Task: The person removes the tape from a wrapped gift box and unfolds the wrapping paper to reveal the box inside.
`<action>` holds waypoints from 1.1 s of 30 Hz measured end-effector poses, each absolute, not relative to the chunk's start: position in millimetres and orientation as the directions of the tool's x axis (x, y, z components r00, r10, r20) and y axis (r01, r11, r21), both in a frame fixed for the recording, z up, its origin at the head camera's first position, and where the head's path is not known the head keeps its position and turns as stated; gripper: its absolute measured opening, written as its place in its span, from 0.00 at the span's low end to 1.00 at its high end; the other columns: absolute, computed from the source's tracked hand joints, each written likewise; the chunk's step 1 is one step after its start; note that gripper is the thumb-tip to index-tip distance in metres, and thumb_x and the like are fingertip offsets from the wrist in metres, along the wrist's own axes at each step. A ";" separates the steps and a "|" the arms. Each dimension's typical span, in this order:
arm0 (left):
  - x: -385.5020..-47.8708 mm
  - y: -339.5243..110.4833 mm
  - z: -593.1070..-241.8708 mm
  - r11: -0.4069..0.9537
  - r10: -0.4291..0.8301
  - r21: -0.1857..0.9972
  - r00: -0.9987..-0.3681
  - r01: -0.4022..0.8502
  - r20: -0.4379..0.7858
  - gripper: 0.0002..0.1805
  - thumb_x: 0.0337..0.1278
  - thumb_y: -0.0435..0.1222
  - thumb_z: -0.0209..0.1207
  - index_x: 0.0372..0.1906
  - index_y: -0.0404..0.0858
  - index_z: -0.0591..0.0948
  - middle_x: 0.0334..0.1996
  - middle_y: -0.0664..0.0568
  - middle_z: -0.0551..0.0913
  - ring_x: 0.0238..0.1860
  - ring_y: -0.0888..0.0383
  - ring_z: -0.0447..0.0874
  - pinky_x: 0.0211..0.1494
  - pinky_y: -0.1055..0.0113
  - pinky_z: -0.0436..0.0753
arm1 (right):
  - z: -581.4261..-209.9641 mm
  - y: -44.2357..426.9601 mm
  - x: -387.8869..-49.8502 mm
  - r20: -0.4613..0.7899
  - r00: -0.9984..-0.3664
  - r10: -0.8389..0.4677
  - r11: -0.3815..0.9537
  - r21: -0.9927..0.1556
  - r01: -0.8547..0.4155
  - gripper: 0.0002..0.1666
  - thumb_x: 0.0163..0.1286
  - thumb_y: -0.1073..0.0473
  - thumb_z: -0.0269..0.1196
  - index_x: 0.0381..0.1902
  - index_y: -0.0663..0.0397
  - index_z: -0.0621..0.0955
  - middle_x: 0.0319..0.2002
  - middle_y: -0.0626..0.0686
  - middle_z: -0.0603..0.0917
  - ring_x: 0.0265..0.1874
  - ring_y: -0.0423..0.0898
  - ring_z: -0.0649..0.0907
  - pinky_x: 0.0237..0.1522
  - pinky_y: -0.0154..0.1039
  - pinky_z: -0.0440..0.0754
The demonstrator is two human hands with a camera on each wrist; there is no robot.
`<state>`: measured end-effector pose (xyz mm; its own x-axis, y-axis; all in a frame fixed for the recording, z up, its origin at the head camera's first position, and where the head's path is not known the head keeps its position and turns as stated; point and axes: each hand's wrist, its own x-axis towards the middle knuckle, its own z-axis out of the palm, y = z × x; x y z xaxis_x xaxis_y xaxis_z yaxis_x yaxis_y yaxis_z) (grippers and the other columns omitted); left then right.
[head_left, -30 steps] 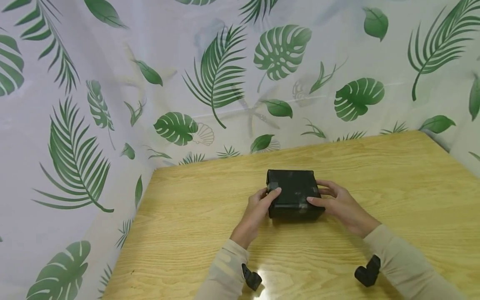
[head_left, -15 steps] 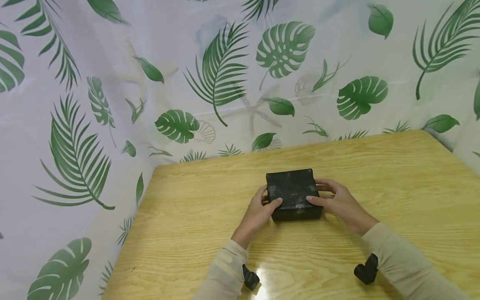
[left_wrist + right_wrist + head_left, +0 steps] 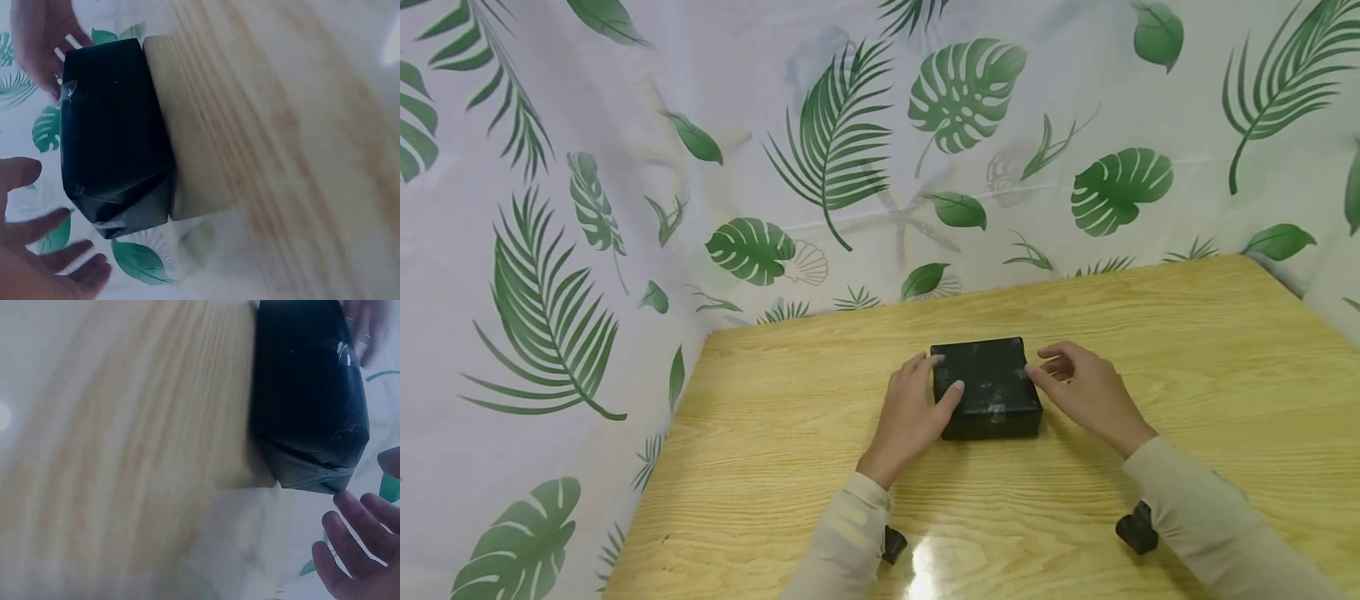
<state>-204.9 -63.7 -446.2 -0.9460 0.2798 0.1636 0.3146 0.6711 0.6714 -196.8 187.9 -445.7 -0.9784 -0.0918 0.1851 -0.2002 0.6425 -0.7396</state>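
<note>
A black-wrapped box [image 3: 988, 379], with bits of clear tape on its covering, lies flat on the wooden table. At its left end is my left hand [image 3: 917, 412], thumb over the top and fingers loosely spread. The left wrist view shows that hand [image 3: 40, 253] a little apart from the box [image 3: 112, 125]. My right hand [image 3: 1093, 396] is by the box's right end, fingers relaxed. In the right wrist view its fingertips are very near the corner of the box [image 3: 306, 387]; whether they touch, I cannot tell.
The wood-grain table [image 3: 775, 433] extends around the box on all sides. A white cloth backdrop [image 3: 722, 75] printed with green leaves rises behind the table and along its left. Small black devices are on both sleeves, one at the left wrist [image 3: 892, 543].
The box was tilted in both hands' hold and has come down flat on the table. Both hands have loosened from it, the right hand shifting slightly right and away.
</note>
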 end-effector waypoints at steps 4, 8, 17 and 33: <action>-208.2 -54.2 -439.0 0.720 0.468 0.437 -0.842 0.539 0.267 0.24 0.76 0.46 0.55 0.68 0.42 0.77 0.73 0.43 0.69 0.74 0.43 0.63 0.74 0.50 0.66 | -440.8 182.8 -201.6 0.290 -0.954 -0.071 0.768 -0.594 -0.238 0.25 0.72 0.46 0.66 0.48 0.65 0.85 0.35 0.58 0.88 0.33 0.55 0.86 0.35 0.55 0.83; -211.5 -43.8 -439.1 0.722 0.582 0.318 -0.788 0.615 0.202 0.24 0.78 0.49 0.51 0.70 0.44 0.77 0.74 0.46 0.68 0.76 0.45 0.61 0.77 0.54 0.61 | -439.6 176.7 -204.9 0.302 -0.948 -0.096 0.822 -0.513 -0.247 0.22 0.68 0.47 0.70 0.40 0.63 0.87 0.30 0.55 0.87 0.25 0.51 0.84 0.25 0.48 0.82; -211.5 -34.7 -445.7 0.752 0.597 0.238 -0.788 0.615 0.151 0.25 0.78 0.51 0.49 0.71 0.48 0.75 0.74 0.50 0.68 0.76 0.47 0.60 0.77 0.55 0.60 | -439.1 173.1 -204.2 0.300 -0.947 -0.113 0.844 -0.474 -0.251 0.15 0.67 0.55 0.70 0.38 0.64 0.88 0.29 0.56 0.88 0.23 0.49 0.84 0.21 0.44 0.80; -214.1 -33.3 -440.7 0.727 0.613 0.240 -0.765 0.644 0.198 0.23 0.78 0.47 0.52 0.69 0.45 0.78 0.72 0.48 0.71 0.74 0.48 0.64 0.75 0.54 0.64 | -436.6 170.4 -205.8 0.339 -0.935 -0.100 0.840 -0.474 -0.262 0.17 0.67 0.52 0.70 0.37 0.64 0.88 0.27 0.55 0.87 0.22 0.49 0.84 0.21 0.45 0.81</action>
